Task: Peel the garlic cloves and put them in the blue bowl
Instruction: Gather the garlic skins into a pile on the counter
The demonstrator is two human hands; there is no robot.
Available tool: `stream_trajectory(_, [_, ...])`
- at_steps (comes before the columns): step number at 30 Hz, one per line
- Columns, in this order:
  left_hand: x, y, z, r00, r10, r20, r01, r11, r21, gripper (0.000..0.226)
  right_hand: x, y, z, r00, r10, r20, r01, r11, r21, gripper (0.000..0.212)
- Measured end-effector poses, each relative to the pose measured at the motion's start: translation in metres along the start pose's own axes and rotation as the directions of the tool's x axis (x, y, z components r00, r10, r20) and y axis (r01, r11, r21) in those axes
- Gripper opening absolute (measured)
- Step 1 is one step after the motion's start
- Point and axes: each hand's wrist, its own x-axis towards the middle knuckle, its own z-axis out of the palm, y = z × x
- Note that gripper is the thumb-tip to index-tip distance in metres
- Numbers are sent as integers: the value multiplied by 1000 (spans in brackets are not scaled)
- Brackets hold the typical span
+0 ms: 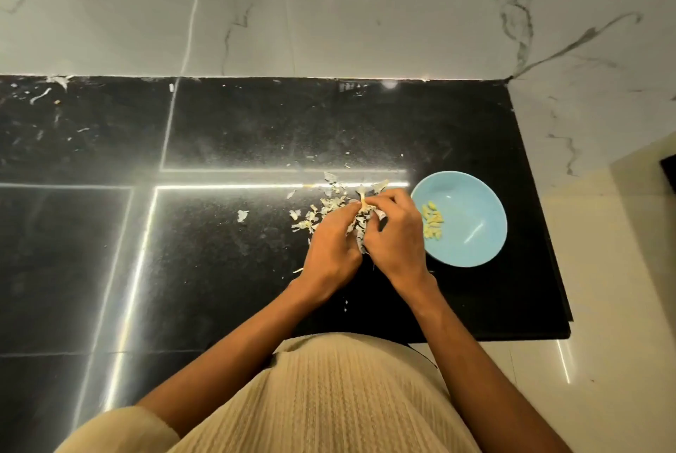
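Observation:
A garlic bulb point(362, 220) with papery white skin is held between both hands over the black counter. My left hand point(331, 247) grips its left side with curled fingers. My right hand point(395, 233) grips its right side, fingers curled over the top near the stalk. Most of the bulb is hidden by the fingers. The blue bowl point(475, 203) stands just right of my right hand and holds several peeled yellowish cloves point(432, 221) on its left side.
Loose garlic skins point(329, 205) lie scattered on the counter point(237, 130) beyond and left of my hands. The counter's right edge point(545, 218) runs close past the bowl. A marble wall point(329, 6) rises behind.

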Motion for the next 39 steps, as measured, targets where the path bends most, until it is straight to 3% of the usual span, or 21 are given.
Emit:
stream_trajectory(4, [-11,-23,-24,972,-149,-183,151,989,-6,55,1,-9,27,972,-94,214,102,994,-27,34])
stream_trajectory(8, [-24,-54,-44,893,-269,-360,324,940,102,60,2,-22,61,895,-202,397,235,971,-36,34])
stream_trajectory(11, [-27,-68,-56,866,-330,-376,417,891,179,66,-2,-27,79,851,-261,456,326,943,-69,42])
stream_trajectory(14, [-28,-81,-63,875,-382,-297,459,851,257,64,-4,-27,90,833,-312,457,408,905,-125,39])
stream_trajectory(18, [-32,-87,-62,912,-358,-202,406,862,304,63,-1,-22,98,859,-342,381,414,902,-125,16])
stream_trajectory(25, [-36,-79,-49,974,-224,-31,222,917,331,66,2,-12,83,928,-199,316,216,976,-18,13])
stream_trajectory(30, [-31,-73,-39,988,-113,109,74,948,309,70,3,-5,58,966,-88,242,69,994,83,32])
stream_trajectory(34, [-35,-75,-39,995,-65,81,40,959,279,81,-6,2,34,987,-38,154,41,999,-19,39])
stream_trajectory(39, [-46,-83,-38,997,-65,47,46,941,335,72,-21,15,31,937,104,332,-20,969,-248,67])
